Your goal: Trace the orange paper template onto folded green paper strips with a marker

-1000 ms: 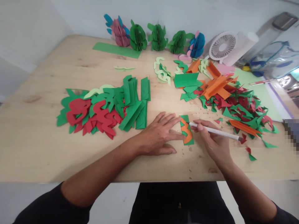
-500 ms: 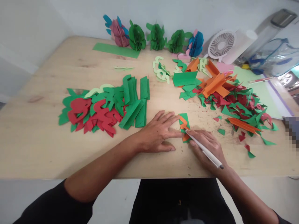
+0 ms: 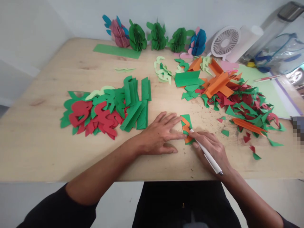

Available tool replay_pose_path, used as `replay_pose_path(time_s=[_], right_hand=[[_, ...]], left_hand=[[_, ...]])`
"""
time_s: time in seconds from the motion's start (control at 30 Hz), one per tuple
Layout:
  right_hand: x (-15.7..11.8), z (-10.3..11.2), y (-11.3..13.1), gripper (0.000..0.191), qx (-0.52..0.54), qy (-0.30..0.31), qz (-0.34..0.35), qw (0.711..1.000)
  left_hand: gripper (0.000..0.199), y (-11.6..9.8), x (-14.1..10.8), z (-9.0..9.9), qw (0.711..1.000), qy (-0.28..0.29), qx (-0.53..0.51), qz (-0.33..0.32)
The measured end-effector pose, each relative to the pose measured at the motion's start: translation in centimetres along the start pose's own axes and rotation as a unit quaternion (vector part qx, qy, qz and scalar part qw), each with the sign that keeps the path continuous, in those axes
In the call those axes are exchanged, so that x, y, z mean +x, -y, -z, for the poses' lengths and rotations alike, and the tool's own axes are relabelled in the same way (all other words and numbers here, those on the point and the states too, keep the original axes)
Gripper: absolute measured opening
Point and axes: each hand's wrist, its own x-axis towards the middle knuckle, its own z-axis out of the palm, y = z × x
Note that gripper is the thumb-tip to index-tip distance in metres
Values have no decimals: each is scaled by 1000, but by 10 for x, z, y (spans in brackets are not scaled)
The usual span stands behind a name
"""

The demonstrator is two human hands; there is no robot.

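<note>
Spread flat, my left hand (image 3: 162, 134) presses its fingertips on a small green paper piece (image 3: 186, 117) and the curvy orange paper shape (image 3: 186, 126) lying on top of it. My right hand (image 3: 210, 150) grips a white pen (image 3: 209, 155), its tip at the right edge of the orange shape. Left of my left hand are folded green paper strips (image 3: 135, 117) and a heap of red cut shapes (image 3: 104, 122) mixed with green ones.
Orange folded paper (image 3: 219, 84) and red and green scraps (image 3: 249, 109) are heaped at the right. Along the wall stand several paper honeycomb figures (image 3: 158, 36), a white fan (image 3: 225, 42) and a clear bottle (image 3: 270, 30). A green strip (image 3: 116, 50) lies at the back left.
The pen in my right hand has shifted slightly, its tip higher along the orange shape and its rear end further left. My left hand stays nearly in place. The whole view has moved slightly.
</note>
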Motion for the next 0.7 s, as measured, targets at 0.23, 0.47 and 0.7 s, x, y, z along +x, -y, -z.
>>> replay_pose_path(time_s=[0.23, 0.47, 0.7], right_hand=[[-3, -3, -1, 27, -14, -10, 20, 1000], [-3, -5, -3, 23, -20, -36, 37, 998], [-5, -6, -3, 22, -20, -40, 32, 998]], left_hand=[[50, 0, 0, 1, 1000, 9, -1, -1], [44, 4, 0, -2, 1000, -11, -25, -1], [35, -5, -2, 9, 999, -28, -25, -13]])
